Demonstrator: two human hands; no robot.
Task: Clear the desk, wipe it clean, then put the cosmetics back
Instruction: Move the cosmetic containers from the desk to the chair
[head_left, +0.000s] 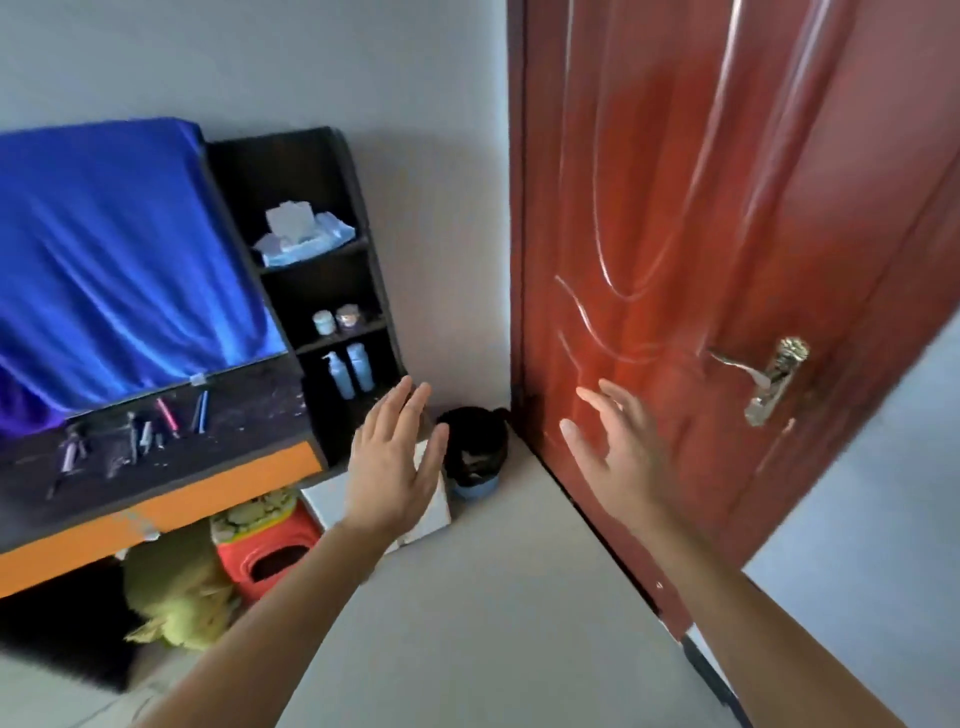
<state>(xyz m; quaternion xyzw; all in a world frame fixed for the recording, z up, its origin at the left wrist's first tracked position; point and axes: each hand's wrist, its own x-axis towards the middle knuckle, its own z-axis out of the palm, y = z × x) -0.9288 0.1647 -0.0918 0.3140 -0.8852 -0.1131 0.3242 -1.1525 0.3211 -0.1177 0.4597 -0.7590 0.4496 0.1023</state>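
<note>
Left of left hand (395, 467): counter (249, 410) with cosmetic pencils (153, 426) on it
left hand: released, fingers straight, empty
right hand (615, 447): released, fingers spread, before door (675, 208)

Soft, cool daylight, med-bright, no hard shadows. The glossy red door (701, 234) shows pale sheen streaks along its mouldings, and the brass door handle (774, 379) glints. Deep shadow under the desk (208, 493) & inside the dark shelf unit (322, 291). Slight motion blur throughout, esp. the blue cloth (114, 260); left hand (395, 467) & right hand (618, 452) are soft too. Wide-angle lens bends the door edge & desk, worst twd the frame edges.
</note>
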